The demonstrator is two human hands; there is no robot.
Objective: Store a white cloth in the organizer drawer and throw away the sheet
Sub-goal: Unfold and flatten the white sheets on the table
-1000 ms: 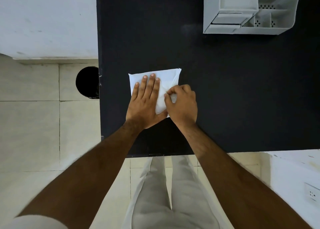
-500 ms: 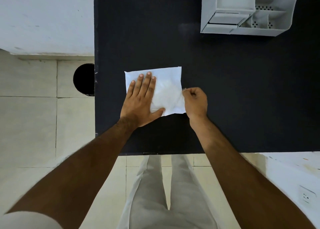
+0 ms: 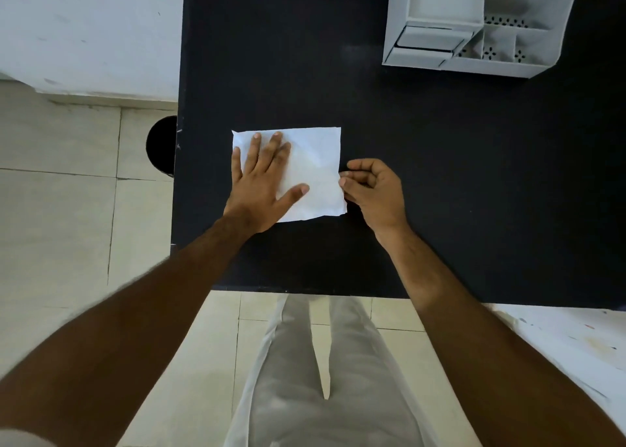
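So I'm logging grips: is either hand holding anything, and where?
The right hand pinches the white sheet at its right edge; the left hand only presses flat on it.

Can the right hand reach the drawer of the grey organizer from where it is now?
Probably yes. The right hand pinches the white sheet's edge, and the black table between it and the organizer drawer is bare. It must first let go or carry the sheet.

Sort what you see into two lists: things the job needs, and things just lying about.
Needed:
flat white sheet
grey plastic organizer with drawer
round black bin
left hand
right hand

Lying about:
black tabletop
stained white surface
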